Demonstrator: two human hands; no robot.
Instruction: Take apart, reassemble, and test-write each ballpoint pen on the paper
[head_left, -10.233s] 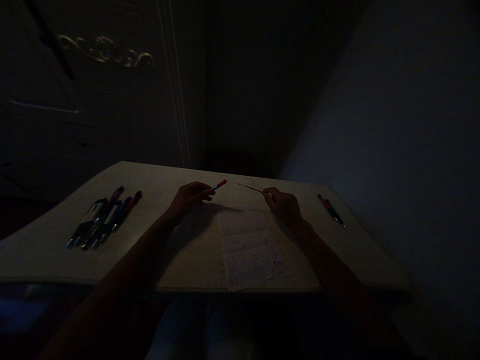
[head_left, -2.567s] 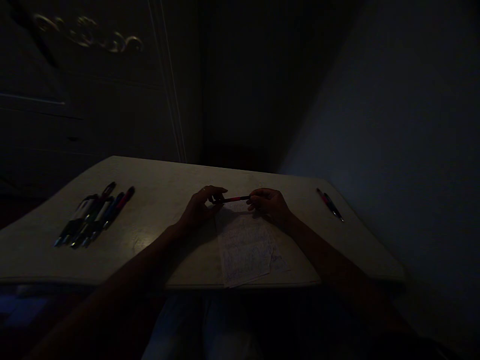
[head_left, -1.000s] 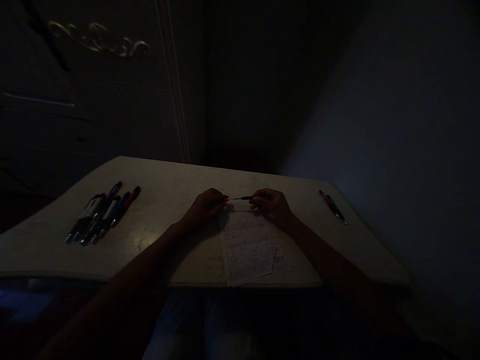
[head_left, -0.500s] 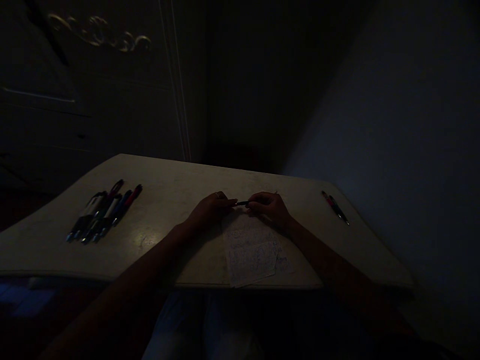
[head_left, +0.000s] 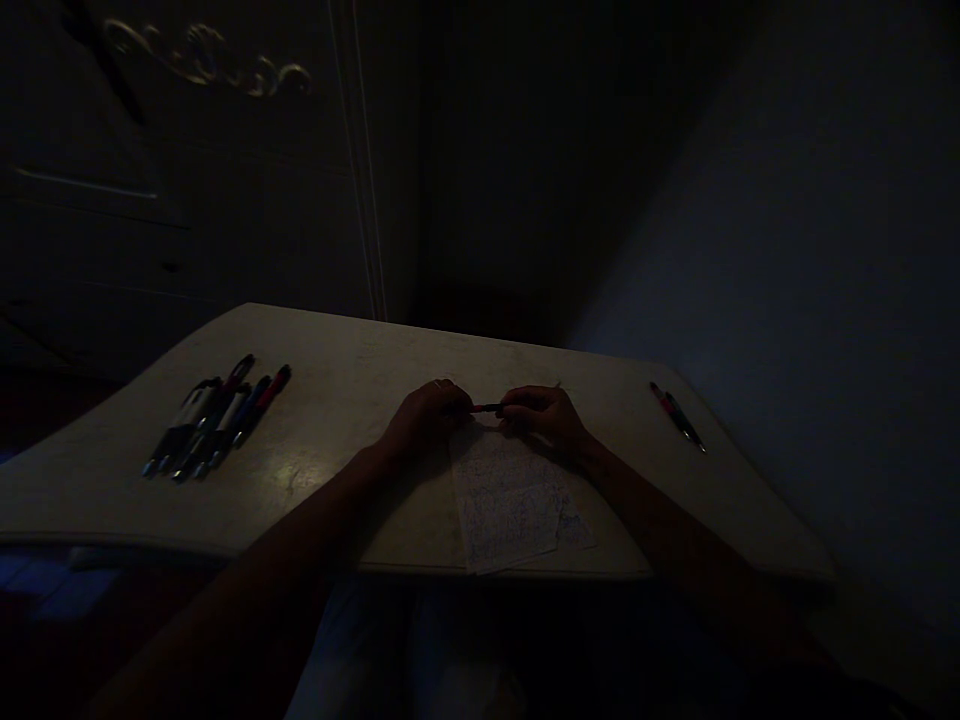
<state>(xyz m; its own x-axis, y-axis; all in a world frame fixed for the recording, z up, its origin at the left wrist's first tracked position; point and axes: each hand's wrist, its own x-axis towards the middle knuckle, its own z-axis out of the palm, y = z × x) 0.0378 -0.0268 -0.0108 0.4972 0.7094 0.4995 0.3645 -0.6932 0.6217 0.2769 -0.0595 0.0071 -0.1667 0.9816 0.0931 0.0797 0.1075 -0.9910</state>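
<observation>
A dark pen with a red part [head_left: 486,408] lies level between my two hands, just above the top of the paper. The fingers of my left hand [head_left: 429,415] are closed on its left end, and a ring shows on that hand. My right hand [head_left: 546,412] pinches the pen's other end. Below them, sheets of paper covered in handwriting [head_left: 506,500] overlap on the table and reach its front edge. A small thin tip sticks up behind my right hand; I cannot make out what it belongs to.
The pale table [head_left: 360,350] is dimly lit. Several pens [head_left: 206,420] lie in a group at the left. At the right lie two pens [head_left: 677,415] side by side. A dark cabinet [head_left: 225,180] stands behind on the left, a wall [head_left: 787,250] on the right.
Both hands stay on the pen, and more of its red part shows beside my left fingers. The whole view has shifted slightly; the other pens lie as before.
</observation>
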